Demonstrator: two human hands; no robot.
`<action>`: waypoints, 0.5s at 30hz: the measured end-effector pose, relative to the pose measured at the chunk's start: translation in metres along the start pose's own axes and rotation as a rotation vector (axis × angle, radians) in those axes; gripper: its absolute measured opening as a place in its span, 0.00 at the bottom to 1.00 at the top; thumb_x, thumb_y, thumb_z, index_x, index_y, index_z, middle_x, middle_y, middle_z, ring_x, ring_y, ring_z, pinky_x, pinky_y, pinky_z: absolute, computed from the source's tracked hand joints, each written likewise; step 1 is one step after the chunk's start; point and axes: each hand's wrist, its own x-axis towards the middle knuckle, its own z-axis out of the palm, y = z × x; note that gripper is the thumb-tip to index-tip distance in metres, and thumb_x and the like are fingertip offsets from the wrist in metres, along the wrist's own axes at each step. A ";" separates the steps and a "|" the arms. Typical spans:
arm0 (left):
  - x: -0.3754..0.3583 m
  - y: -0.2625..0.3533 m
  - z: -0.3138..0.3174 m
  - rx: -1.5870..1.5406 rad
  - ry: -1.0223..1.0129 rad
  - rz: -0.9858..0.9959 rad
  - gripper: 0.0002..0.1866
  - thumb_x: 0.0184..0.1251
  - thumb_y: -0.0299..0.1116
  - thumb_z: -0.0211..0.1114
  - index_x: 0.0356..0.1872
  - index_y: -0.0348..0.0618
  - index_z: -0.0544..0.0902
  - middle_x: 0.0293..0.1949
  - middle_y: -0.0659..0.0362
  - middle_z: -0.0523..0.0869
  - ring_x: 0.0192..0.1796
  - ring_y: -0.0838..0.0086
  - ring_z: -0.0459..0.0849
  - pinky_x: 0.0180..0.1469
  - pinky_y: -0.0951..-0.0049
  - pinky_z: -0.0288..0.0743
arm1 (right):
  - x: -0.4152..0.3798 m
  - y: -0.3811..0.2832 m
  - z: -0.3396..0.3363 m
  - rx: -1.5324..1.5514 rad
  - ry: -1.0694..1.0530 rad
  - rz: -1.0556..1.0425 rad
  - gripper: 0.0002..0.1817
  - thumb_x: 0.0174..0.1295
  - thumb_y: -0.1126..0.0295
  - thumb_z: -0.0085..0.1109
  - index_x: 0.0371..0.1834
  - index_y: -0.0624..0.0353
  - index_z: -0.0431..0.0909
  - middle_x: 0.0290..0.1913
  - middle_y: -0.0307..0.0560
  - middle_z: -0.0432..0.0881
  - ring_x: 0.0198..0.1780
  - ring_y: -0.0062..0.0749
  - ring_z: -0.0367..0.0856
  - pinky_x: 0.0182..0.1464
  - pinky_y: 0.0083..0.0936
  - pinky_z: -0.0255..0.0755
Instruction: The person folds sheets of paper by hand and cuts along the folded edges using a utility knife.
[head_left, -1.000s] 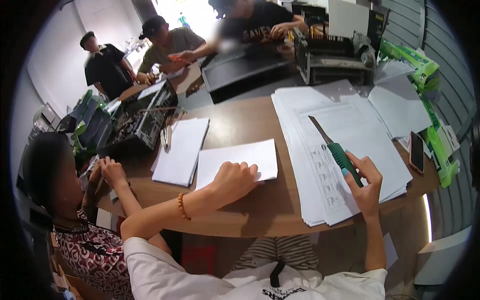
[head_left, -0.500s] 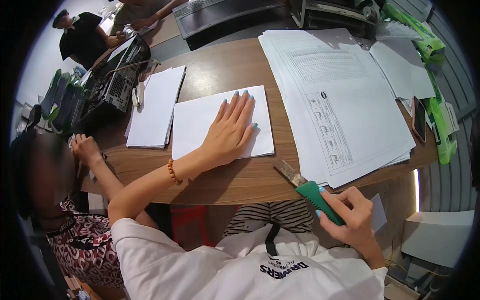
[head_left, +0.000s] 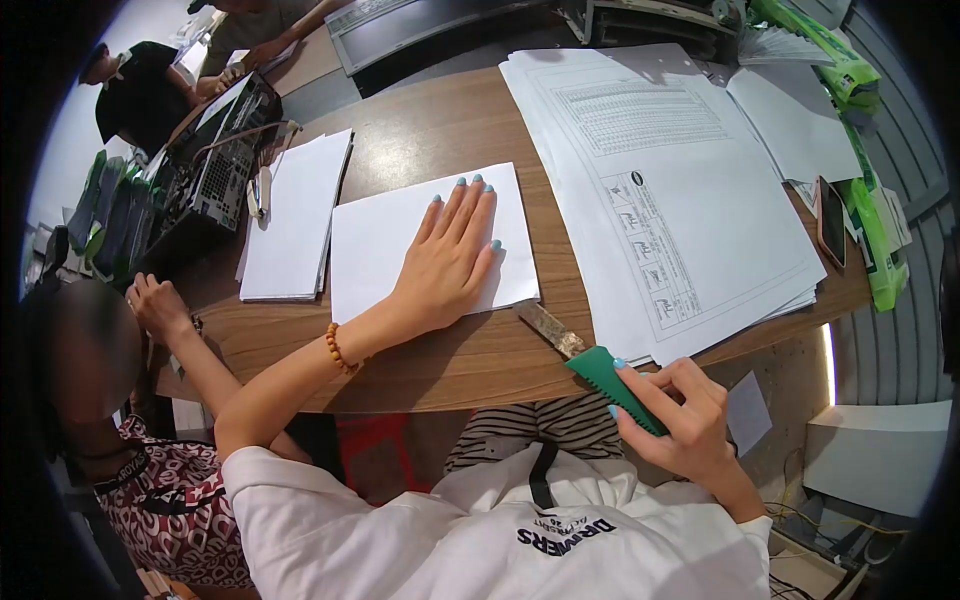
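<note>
My left hand [head_left: 445, 265] lies flat, fingers stretched out, on folded white paper [head_left: 375, 240] in the middle of the desk. A bead bracelet [head_left: 341, 347] circles that wrist. In my right hand [head_left: 685, 415], at the desk's front edge, is a knife [head_left: 612, 380] with a green ridged handle and a worn, stained blade. Its blade points up and left, the tip right at the paper's lower right corner. The thumb and fingers of that hand close around the handle.
Large printed sheets [head_left: 720, 230] lie to the right, with a phone [head_left: 831, 222] beyond. Left of my paper is a white paper stack [head_left: 295, 215], beside a black computer case [head_left: 215, 165]. Another person [head_left: 165, 480] sits at my left; others are across the desk.
My right hand has moved left and slightly up with the knife, bringing the blade tip to the paper's corner. The left hand stays flat on the paper. The view has shifted slightly.
</note>
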 end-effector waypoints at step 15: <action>0.000 0.000 0.002 0.021 0.004 0.000 0.30 0.71 0.41 0.37 0.69 0.35 0.50 0.71 0.48 0.50 0.74 0.62 0.42 0.73 0.62 0.33 | 0.002 -0.004 -0.001 -0.056 -0.003 -0.053 0.21 0.38 0.72 0.67 0.41 0.60 0.82 0.23 0.40 0.69 0.22 0.27 0.69 0.19 0.21 0.64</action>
